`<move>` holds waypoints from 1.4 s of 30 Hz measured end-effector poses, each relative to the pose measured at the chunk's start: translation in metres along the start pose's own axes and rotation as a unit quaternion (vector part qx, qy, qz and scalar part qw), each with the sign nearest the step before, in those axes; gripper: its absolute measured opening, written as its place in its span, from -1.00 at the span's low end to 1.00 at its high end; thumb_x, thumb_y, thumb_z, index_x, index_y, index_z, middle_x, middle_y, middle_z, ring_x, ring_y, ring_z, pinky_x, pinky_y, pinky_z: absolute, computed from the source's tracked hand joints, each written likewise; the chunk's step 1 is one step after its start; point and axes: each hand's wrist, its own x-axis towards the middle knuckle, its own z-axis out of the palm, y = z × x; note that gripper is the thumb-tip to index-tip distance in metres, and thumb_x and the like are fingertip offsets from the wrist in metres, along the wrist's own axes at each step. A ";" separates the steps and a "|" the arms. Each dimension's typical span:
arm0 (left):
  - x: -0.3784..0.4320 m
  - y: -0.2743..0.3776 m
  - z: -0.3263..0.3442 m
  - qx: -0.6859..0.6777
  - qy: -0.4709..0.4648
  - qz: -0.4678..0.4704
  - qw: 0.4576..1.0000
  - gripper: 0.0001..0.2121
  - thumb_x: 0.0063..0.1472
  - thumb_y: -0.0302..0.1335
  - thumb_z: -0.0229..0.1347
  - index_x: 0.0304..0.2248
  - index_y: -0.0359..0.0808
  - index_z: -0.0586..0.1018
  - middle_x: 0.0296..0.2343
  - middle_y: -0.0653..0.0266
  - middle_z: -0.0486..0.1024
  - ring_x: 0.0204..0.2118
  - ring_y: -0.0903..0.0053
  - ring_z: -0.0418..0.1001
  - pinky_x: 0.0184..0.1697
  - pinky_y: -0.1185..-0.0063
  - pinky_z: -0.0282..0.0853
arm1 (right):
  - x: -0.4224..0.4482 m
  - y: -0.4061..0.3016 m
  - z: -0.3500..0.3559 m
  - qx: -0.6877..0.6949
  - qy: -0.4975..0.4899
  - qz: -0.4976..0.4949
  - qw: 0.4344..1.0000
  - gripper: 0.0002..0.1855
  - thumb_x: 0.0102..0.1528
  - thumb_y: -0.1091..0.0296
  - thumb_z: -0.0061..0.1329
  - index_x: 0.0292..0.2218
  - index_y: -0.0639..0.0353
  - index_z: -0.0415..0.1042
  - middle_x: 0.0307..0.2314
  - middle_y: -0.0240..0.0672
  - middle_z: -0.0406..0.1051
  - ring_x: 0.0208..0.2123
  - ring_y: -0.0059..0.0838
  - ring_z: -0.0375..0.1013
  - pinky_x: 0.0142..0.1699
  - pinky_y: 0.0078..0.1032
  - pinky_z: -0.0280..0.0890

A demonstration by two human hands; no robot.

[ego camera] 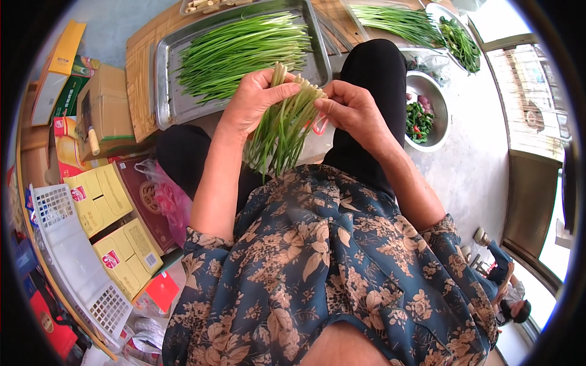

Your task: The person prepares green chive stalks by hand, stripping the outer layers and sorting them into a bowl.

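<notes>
My left hand (256,98) grips a bunch of thin green stalks with pale ends (286,123), the thumb lying across it near the pale ends. The green tips hang down over my lap. At the bunch's right edge, my right hand (345,107) pinches the pale end of a stalk between thumb and fingers. Something red and looped (320,124) shows just below those fingers; its kind is unclear. Beyond my hands, a metal tray (160,91) holds a thick layer of similar green stalks (242,52).
More green stalks (398,23) lie at the upper right beside a white dish (474,64) of greens. A metal bowl (444,112) with leaves stands right of my knee. Cardboard boxes (110,100), a knife (93,137) and a white plastic basket (68,256) are at left. Another person (503,279) sits at lower right.
</notes>
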 end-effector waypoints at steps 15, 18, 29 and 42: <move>-0.002 -0.004 0.005 0.012 -0.004 0.003 1.000 -0.84 0.09 -0.53 0.20 -0.31 -0.37 0.56 -0.41 0.34 0.54 -0.34 0.68 0.44 -0.21 0.66 0.35 | 0.000 -0.009 0.009 -0.223 0.093 -0.102 0.965 -0.79 0.02 0.36 0.11 -0.42 0.32 0.39 -0.69 -0.30 0.37 -0.64 -0.61 0.33 -0.52 -0.58 0.23; -0.001 -0.006 0.005 0.011 0.003 0.012 1.000 -0.83 0.09 -0.52 0.21 -0.32 -0.40 0.56 -0.43 0.33 0.54 -0.38 0.68 0.46 -0.26 0.68 0.38 | 0.000 -0.010 0.011 -0.215 0.093 -0.088 0.968 -0.80 0.02 0.37 0.09 -0.45 0.32 0.38 -0.69 -0.28 0.36 -0.65 -0.57 0.34 -0.52 -0.57 0.24; -0.002 -0.008 0.007 -0.007 0.010 0.007 1.000 -0.81 0.08 -0.51 0.22 -0.32 -0.43 0.55 -0.45 0.30 0.54 -0.45 0.68 0.47 -0.36 0.70 0.42 | -0.001 -0.007 0.006 -0.243 0.084 -0.082 0.963 -0.77 -0.04 0.34 0.06 -0.50 0.31 0.32 -0.69 -0.18 0.36 -0.64 -0.27 0.40 -0.49 -0.43 0.28; -0.004 -0.007 0.001 -0.064 -0.029 0.016 0.997 -0.76 0.16 -0.45 0.14 -0.20 -0.39 0.53 -0.32 0.31 0.53 -0.28 0.63 0.47 -0.16 0.62 0.39 | -0.015 0.003 -0.001 -0.131 0.067 -0.068 0.987 -0.85 0.03 0.48 0.04 -0.34 0.31 0.38 -0.63 -0.31 0.39 -0.58 -0.59 0.36 -0.45 -0.59 0.25</move>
